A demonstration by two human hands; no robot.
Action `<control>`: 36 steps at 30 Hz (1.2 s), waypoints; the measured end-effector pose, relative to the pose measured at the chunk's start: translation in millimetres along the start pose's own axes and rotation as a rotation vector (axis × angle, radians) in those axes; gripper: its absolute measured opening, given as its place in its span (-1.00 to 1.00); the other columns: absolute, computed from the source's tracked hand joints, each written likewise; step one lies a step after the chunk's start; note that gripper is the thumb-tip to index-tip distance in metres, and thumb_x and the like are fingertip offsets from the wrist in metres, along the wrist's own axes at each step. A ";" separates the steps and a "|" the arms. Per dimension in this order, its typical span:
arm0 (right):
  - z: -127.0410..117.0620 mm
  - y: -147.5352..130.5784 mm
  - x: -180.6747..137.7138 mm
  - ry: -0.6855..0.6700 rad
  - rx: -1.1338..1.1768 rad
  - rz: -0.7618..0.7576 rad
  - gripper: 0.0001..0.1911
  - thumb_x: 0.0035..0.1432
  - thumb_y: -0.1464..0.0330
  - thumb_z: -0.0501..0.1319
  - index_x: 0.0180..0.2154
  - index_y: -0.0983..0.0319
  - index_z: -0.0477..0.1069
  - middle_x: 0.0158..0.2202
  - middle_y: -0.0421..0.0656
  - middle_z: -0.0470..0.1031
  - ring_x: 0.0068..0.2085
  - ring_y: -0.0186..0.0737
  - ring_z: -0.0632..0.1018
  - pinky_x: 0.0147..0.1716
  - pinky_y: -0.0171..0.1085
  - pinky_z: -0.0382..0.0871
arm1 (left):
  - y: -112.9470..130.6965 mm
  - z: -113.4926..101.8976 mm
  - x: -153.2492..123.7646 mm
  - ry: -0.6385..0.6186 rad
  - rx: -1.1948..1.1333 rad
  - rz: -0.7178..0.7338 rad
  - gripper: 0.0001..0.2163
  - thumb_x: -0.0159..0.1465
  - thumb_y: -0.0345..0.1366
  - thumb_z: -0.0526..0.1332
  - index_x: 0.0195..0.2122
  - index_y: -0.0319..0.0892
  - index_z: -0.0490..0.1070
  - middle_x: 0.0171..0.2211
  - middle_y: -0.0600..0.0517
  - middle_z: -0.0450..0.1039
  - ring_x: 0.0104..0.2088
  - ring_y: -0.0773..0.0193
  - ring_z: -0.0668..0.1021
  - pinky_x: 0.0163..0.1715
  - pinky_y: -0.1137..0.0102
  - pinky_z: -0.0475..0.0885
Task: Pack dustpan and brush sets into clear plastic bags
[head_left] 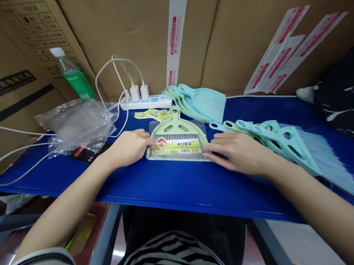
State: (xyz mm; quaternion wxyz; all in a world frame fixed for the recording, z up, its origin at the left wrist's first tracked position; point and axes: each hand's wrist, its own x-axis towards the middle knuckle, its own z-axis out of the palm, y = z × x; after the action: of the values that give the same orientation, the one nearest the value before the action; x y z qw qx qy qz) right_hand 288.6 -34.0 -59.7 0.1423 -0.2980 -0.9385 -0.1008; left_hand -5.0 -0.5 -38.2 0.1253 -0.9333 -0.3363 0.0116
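Wrapped dustpan set (177, 137) flat on the blue table (173, 183), directly between both hands.
Left hand (133, 144) curled closed on its left edge; right hand (233, 149) at the right edge, fingers half bent, can't tell if pinching or just resting. Set lies right of left hand, left of right hand; neither nearer, both touching. Handle (175, 116) points away from the body, toward the cardboard (143, 36); wide lip (178, 158) faces the body. Handle-to-lip axis runs fore-aft, square to the hand-to-hand line.

Blue tbl (179, 187): pkgd dustpan set (175, 128) ctr, pans (209, 101) behind, brushes (300, 144) R, pwr strip (148, 104), phone (88, 154) L.
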 end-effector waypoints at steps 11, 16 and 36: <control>7.3 -3.9 2.9 0.010 0.513 0.490 -0.82 0.27 0.21 0.02 -0.23 0.18 0.24 -0.54 -0.25 0.40 -0.55 -0.26 0.40 -0.54 -0.27 0.25 | 4.7 0.2 -0.2 0.000 0.117 -0.044 -0.79 0.23 -0.45 -0.05 -0.31 -0.20 0.38 -0.52 0.00 0.43 -0.47 0.22 0.48 -0.49 0.39 0.36; 8.2 0.3 2.1 0.038 0.622 0.580 -0.61 0.25 0.15 0.02 0.01 0.22 0.29 -0.44 -0.17 0.48 -0.54 -0.25 0.42 -0.56 -0.24 0.31 | 6.4 0.7 0.0 0.010 0.130 -0.104 -0.80 0.27 -0.39 -0.06 -0.27 -0.19 0.35 -0.56 0.03 0.40 -0.54 0.25 0.46 -0.54 0.41 0.30; 13.9 1.7 3.1 0.197 1.320 0.885 -0.19 0.09 0.08 0.27 0.29 0.15 0.05 -0.01 0.02 0.48 -0.11 -0.05 0.57 -0.25 -0.09 0.57 | 14.5 -2.4 2.0 -0.073 -0.027 -0.119 -0.73 0.37 -0.32 -0.15 -0.31 -0.18 0.31 -0.63 0.09 0.36 -0.61 0.26 0.46 -0.58 0.41 0.18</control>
State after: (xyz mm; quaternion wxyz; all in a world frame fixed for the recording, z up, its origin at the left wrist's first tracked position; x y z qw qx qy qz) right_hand 284.2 -27.2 -71.6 0.3985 -0.4866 -0.5823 0.5152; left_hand 5.9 -10.5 -39.2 0.1007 -0.9122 -0.3958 0.0335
